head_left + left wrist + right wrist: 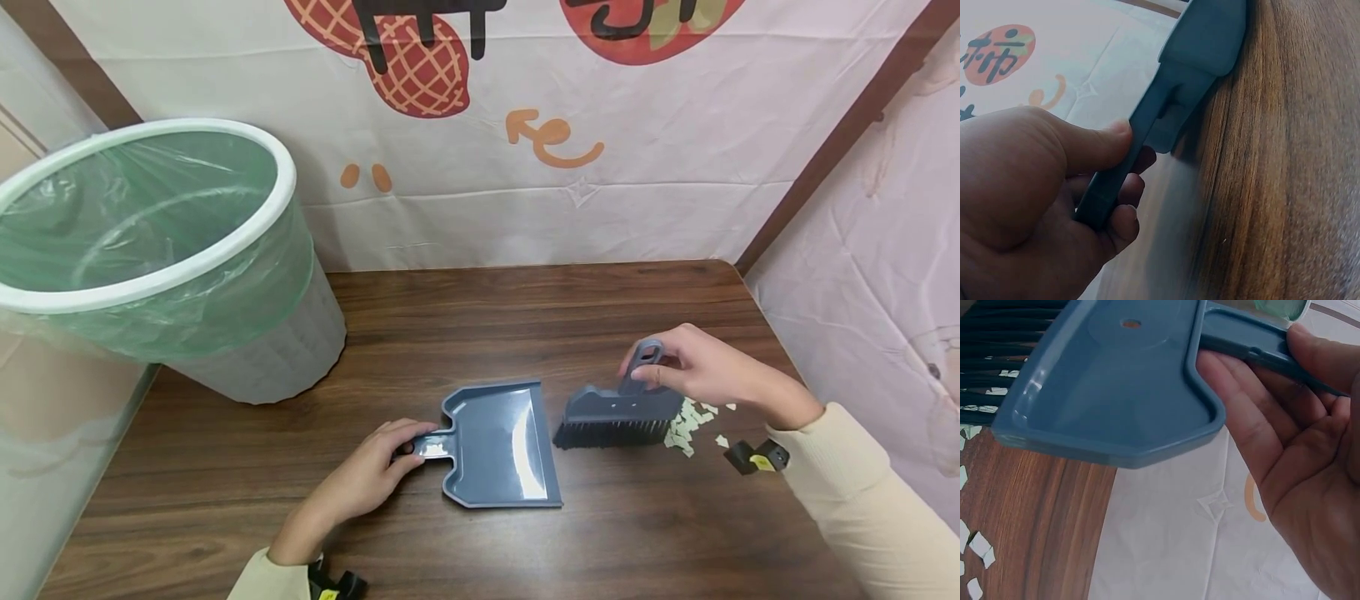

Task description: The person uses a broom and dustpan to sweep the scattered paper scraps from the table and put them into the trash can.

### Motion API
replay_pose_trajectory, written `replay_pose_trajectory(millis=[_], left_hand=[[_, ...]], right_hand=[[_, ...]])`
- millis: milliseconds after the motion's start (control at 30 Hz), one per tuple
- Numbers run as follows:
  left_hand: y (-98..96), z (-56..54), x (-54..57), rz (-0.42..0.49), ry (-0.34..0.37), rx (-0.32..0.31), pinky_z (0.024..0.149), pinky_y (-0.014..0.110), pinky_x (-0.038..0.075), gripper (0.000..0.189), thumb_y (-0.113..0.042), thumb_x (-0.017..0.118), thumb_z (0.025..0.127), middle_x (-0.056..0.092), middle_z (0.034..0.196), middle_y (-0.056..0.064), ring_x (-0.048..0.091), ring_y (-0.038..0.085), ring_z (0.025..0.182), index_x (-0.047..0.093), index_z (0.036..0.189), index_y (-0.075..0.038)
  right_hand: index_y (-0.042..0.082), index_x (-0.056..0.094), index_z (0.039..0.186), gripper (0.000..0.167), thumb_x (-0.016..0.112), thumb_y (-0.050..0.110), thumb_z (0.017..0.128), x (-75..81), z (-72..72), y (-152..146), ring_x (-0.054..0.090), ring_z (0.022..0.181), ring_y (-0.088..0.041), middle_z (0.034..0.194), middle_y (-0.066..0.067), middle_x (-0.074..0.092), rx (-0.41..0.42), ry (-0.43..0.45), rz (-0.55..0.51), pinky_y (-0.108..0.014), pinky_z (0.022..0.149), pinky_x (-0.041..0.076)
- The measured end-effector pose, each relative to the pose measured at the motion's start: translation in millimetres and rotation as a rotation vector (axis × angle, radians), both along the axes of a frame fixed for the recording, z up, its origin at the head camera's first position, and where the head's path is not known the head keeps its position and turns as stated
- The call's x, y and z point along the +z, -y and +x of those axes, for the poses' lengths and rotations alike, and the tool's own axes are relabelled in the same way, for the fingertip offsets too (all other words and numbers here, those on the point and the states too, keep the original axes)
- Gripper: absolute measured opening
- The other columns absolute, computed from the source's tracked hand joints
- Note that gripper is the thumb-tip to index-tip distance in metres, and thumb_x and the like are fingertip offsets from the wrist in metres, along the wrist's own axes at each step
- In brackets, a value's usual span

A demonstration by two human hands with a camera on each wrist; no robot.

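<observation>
**Dustpan (491,446) on the left, brush (615,406) in the middle, paper-like scraps (681,427) on the right**

We see a wood-grain worktop (480,317) carrying everything here. The biggest thing on it is a bin (288,362) with a green liner (255,317), standing at the far left, well apart from the tools.

Next in size comes the dustpan, lying near the middle of the worktop. Its handle points left and its straight lip runs roughly front to back, facing right. The left hand (367,468) is the nearer one, and its grip is closed about the handle; in the left wrist view we see the thumb on one face and the fingers curled round the other.

The brush is just right of that lip, with a narrow gap between them. Its long axis runs left to right, and its bristles point down at the worktop; whether they touch it, we cannot tell. The right hand (697,362) pinches the brush's raised handle, thumb against the fingers, with little slack in the grip.

Smallest are the pale scraps, clustered at the brush's right end, with a few strays farther right. We judge this relation the decisive one: the brush lies between scraps and dustpan, and the right hand is clearly nearer the scraps.
</observation>
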State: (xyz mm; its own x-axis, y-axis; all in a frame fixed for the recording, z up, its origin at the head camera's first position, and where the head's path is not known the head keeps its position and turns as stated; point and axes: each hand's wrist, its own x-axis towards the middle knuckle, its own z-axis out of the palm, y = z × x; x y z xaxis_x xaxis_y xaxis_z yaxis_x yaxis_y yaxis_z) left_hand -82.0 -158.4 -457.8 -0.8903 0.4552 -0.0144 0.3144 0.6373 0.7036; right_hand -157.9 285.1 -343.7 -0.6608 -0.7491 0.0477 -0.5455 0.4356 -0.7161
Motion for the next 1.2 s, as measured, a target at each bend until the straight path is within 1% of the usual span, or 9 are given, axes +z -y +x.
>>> replay_pose_trajectory(millis=[167,300,433,600,733,867,933,1000,1200], left_hand=[[-0.2,0.1,-0.6,0.005,0.003,0.000,0.094,0.038,0.048,0.041,-0.002,0.068,0.096,0.065,0.123,0.000,0.056,0.015,0.106,0.063,0.136,-0.009],[-0.1,0.3,0.0,0.011,-0.002,-0.006,0.095,0.039,0.047,0.041,-0.002,0.068,0.096,0.065,0.124,0.001,0.057,0.017,0.108,0.063,0.136,-0.008],[0.8,0.7,0.5,0.023,-0.020,-0.016,0.092,0.037,0.047,0.040,-0.002,0.068,0.096,0.065,0.120,0.000,0.056,0.016,0.102,0.063,0.135,-0.008],[0.6,0.7,0.0,0.030,-0.036,-0.018,0.091,0.037,0.047,0.041,-0.001,0.069,0.095,0.065,0.118,-0.001,0.056,0.015,0.102,0.063,0.135,-0.007],[-0.8,0.0,0.1,0.020,-0.012,-0.001,0.093,0.038,0.047,0.041,-0.001,0.068,0.095,0.064,0.119,-0.001,0.056,0.016,0.104,0.063,0.136,-0.008],[-1.2,0.2,0.7,0.004,0.008,0.011,0.095,0.041,0.048,0.041,-0.002,0.067,0.097,0.065,0.122,-0.001,0.057,0.016,0.110,0.063,0.136,-0.009],[-1.4,0.3,0.9,-0.001,0.011,0.013,0.096,0.043,0.048,0.041,-0.002,0.067,0.097,0.065,0.124,-0.001,0.057,0.017,0.113,0.063,0.137,-0.009],[-1.9,0.1,1.6,0.001,0.018,0.014,0.096,0.043,0.048,0.041,-0.002,0.067,0.097,0.065,0.123,-0.001,0.057,0.017,0.112,0.063,0.137,-0.009],[-2.8,-0.4,2.3,-0.003,0.026,0.017,0.091,0.038,0.047,0.040,-0.002,0.068,0.097,0.064,0.118,-0.001,0.055,0.015,0.103,0.063,0.136,-0.007]], right_hand=[[0.009,0.073,0.109,0.014,0.065,0.003,0.099,1.8,2.2,0.5,0.071,0.074,-0.011,0.075,0.007,0.066,-0.038,-0.015,0.007,-0.028,0.065,0.057],[0.012,0.073,0.104,0.016,0.066,0.000,0.097,4.6,6.8,0.9,0.067,0.062,-0.009,0.072,0.010,0.066,-0.105,-0.089,-0.038,-0.024,0.054,0.051],[0.014,0.074,0.100,0.018,0.069,-0.002,0.093,8.7,11.8,1.3,0.058,0.053,-0.006,0.070,0.012,0.065,-0.228,-0.256,-0.064,-0.020,0.048,0.042],[0.012,0.072,0.093,0.014,0.071,0.000,0.086,14.4,19.7,1.3,0.046,0.051,-0.001,0.066,0.013,0.057,-0.415,-0.490,0.024,-0.018,0.049,0.039],[0.011,0.067,0.091,0.011,0.070,0.003,0.083,14.7,30.1,2.4,0.039,0.048,-0.001,0.060,0.011,0.051,-0.552,-0.611,0.102,-0.020,0.045,0.034],[0.010,0.064,0.090,0.011,0.068,0.004,0.082,10.8,41.8,5.7,0.034,0.045,-0.003,0.055,0.010,0.045,-0.652,-0.699,0.138,-0.023,0.042,0.030],[0.009,0.062,0.090,0.011,0.068,0.003,0.082,8.1,47.2,7.9,0.034,0.046,-0.004,0.054,0.009,0.045,-0.684,-0.722,0.146,-0.024,0.043,0.030],[0.007,0.061,0.091,0.012,0.067,0.002,0.081,5.2,52.1,10.3,0.035,0.046,-0.005,0.054,0.008,0.045,-0.694,-0.733,0.152,-0.025,0.043,0.031],[0.004,0.055,0.089,0.012,0.064,0.001,0.082,-8.4,60.3,17.1,0.034,0.045,-0.007,0.054,0.006,0.040,-0.660,-0.775,0.160,-0.028,0.042,0.033]])
